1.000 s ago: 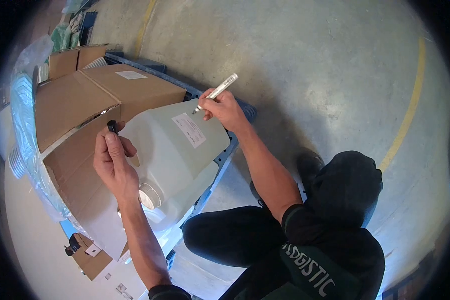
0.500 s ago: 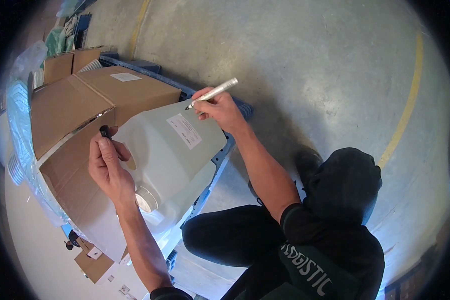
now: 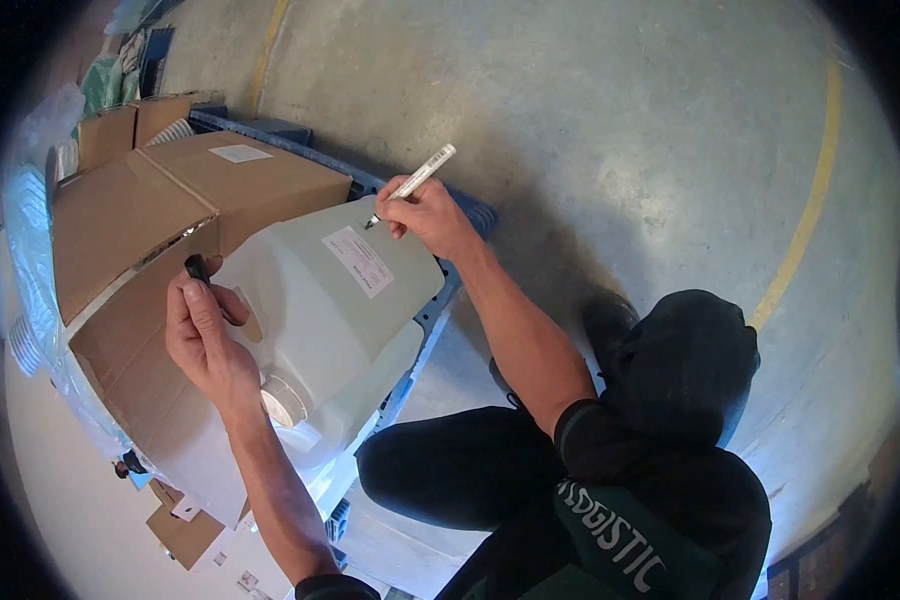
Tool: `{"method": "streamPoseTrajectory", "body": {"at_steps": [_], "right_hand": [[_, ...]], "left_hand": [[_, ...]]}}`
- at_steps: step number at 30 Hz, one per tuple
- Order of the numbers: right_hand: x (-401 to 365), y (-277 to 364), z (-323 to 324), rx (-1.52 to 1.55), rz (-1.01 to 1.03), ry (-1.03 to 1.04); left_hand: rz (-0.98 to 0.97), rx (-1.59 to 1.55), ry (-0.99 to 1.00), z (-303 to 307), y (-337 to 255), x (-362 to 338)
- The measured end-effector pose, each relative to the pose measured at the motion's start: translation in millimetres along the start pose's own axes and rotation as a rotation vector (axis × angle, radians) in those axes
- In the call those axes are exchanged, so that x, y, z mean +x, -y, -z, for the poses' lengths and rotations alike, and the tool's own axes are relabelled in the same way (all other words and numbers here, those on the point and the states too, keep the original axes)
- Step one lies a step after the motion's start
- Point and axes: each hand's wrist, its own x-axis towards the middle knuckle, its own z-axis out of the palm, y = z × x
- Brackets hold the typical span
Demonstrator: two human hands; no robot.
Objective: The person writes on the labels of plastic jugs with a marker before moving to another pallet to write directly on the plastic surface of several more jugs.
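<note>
A white marker [image 3: 425, 173] is pinched in my right hand [image 3: 430, 215], its black tip down at the surface of a translucent plastic canister [image 3: 320, 290]. Just below that tip sits a printed white label [image 3: 359, 261]. My left hand [image 3: 210, 325] is closed round a black marker cap [image 3: 198, 268], next to the canister's handle. The canister lies on its side, its white screw cap [image 3: 284, 400] facing toward me. Beneath it, part of another translucent container [image 3: 345, 425] shows.
An opened cardboard box [image 3: 150, 205] with plastic wrap [image 3: 45, 290] stands left of the canister. A blue pallet [image 3: 435, 320] runs under the goods. Concrete floor [image 3: 610, 120] with a yellow line [image 3: 805, 220] stretches to the right.
The view has shifted slightly, so everything sits a little further left. The marker tip has moved slightly relative to the label, and the marker stands a bit steeper. Both hands keep their grip.
</note>
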Motion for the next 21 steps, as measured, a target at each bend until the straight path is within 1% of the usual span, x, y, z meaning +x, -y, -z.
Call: {"method": "streamPoseTrajectory", "body": {"at_steps": [1, 2, 4, 5, 7, 8, 10, 11, 13, 14, 16, 17, 19, 20, 21], "right_hand": [[1, 0, 3, -0.019, -0.026, 0.045], [1, 1, 1, -0.021, -0.023, 0.044], [0, -2, -7, 0.034, 0.016, -0.046], [0, -4, -2, 0.036, 0.015, -0.046], [2, -5, 8, -0.058, -0.043, 0.067], [2, -3, 4, -0.057, -0.037, 0.064], [-1, 0, -6, 0.022, 0.019, -0.048], [0, -1, -3, 0.022, 0.018, -0.047], [1, -3, 6, -0.038, -0.036, 0.067], [0, -1, 2, -0.037, -0.035, 0.065], [-1, 2, -8, 0.050, -0.007, -0.056], [0, 0, -3, 0.048, -0.009, -0.056], [2, -5, 7, -0.007, -0.038, 0.083], [1, -1, 3, -0.005, -0.038, 0.082], [0, 2, -3, 0.014, -0.018, 0.020]], "left_hand": [[-0.004, -0.001, 0.000, 0, 0, 1], [-0.001, -0.004, -0.006, -1, 0, 0], [0.007, -0.005, -0.010, -1, 1, -1], [0.007, -0.005, -0.011, -1, 1, -1], [0.001, -0.004, -0.007, 0, 0, -1], [0.005, -0.006, -0.006, -1, -1, -1], [0.012, -0.007, -0.003, -1, -1, -1], [0.010, -0.002, -0.001, 0, 1, -1], [0.009, 0.006, 0.005, 1, 1, -2], [0.006, 0.005, 0.004, 1, 0, -1], [0.002, 0.001, 0.003, -1, 0, -1], [0.008, 0.004, -0.007, -1, 1, -1], [0.012, 0.010, -0.017, 0, 1, -1], [0.011, 0.013, -0.012, 0, 0, -1], [0.009, 0.014, -0.006, 0, 0, -1]]}}
